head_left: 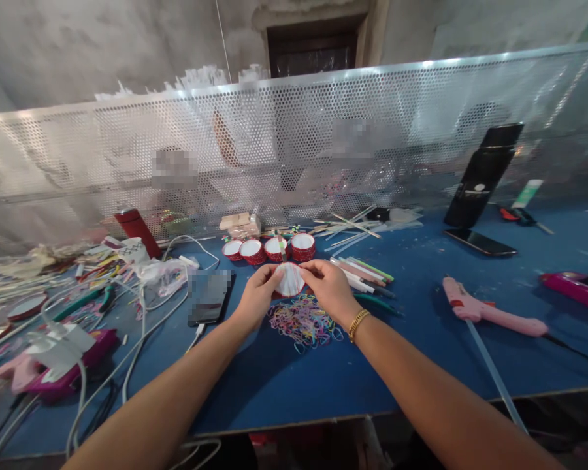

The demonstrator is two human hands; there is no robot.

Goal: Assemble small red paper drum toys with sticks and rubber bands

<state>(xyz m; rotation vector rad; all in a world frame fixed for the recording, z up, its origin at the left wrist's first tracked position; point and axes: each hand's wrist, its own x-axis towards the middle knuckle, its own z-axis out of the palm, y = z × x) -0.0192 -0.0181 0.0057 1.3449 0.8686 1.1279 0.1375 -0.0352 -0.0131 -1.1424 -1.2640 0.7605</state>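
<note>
Disc [290,281], white-faced and edged in red, is held up by both hands in front of the person, above the blue table [411,365]. Its left edge is pinched between the thumb and fingers of the left hand [257,294], and its right edge is gripped in the same way by the right hand [330,290]. Faint streaks are seen across its face; whether a single layer or several are held cannot be told. A gold bracelet [359,325] is worn on the right wrist.

Just below the hands, a loose heap of coloured rubber bands [306,323] is spread on the table. Beyond the disc, four red-sided rounds with white tops [251,250] are lined up side by side. Markers [365,271] are laid near the right hand, and a dark phone [210,300] with a white cable plugged in is placed near the left.

Farther right, a pink glue gun [494,314] is laid on its side, with a translucent stick [492,369] seen extending past the table's near edge. Along the back, the table is bordered by a perforated metal panel [298,170].
</note>
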